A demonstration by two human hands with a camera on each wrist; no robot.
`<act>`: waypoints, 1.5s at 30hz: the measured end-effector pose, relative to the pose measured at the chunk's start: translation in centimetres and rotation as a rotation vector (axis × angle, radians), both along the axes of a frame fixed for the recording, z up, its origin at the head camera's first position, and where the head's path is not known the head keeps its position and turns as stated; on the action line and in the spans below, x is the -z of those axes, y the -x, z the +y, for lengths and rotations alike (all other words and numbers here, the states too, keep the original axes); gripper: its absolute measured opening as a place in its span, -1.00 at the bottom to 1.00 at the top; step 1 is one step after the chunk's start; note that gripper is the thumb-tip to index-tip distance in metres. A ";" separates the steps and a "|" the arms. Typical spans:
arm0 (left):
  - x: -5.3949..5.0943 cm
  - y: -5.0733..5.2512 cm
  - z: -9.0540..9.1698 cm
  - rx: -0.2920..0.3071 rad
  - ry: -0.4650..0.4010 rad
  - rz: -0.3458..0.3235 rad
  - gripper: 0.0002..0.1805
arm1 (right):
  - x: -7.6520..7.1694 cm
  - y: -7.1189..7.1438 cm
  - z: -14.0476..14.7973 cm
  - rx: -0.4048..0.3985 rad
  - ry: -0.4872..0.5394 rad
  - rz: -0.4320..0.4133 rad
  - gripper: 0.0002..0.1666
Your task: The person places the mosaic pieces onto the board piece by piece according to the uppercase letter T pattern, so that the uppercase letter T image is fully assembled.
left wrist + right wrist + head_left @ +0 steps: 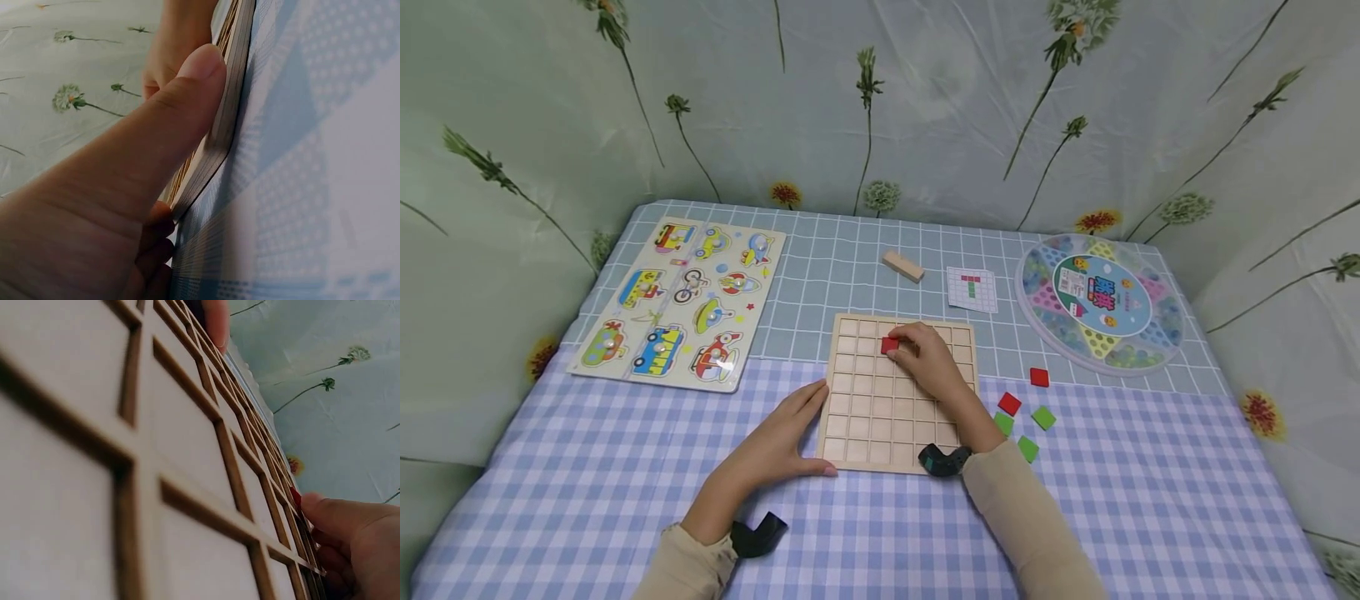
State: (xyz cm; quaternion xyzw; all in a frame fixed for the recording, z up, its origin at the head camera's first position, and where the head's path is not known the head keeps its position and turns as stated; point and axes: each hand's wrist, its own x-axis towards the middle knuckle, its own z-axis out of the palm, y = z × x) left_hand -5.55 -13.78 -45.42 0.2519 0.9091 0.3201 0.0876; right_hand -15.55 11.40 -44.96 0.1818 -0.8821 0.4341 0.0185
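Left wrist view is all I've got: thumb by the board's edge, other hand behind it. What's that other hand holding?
Observer: A red tile; the right hand pinches it at the far part of the board.
Operator: More tiles around?
Observer: Yes, the head view shows two loose red tiles and three green tiles on the right side of the board.
Operator: Any pattern sheet?
Observer: A white card lies beyond the board, printed with a red bar over a green stem.
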 end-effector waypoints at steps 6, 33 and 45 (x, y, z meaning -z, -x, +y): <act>0.0 0.0 0.0 -0.001 0.002 0.001 0.23 | 0.0 0.1 -0.4 0.003 -0.022 0.001 -0.72; 0.1 -0.1 0.0 0.002 -0.004 0.001 0.22 | -4.2 -5.0 8.5 0.093 0.012 0.089 -0.25; 0.1 -0.1 0.1 -0.008 0.006 -0.004 0.22 | -2.5 -7.6 12.7 0.205 -0.069 0.087 -0.24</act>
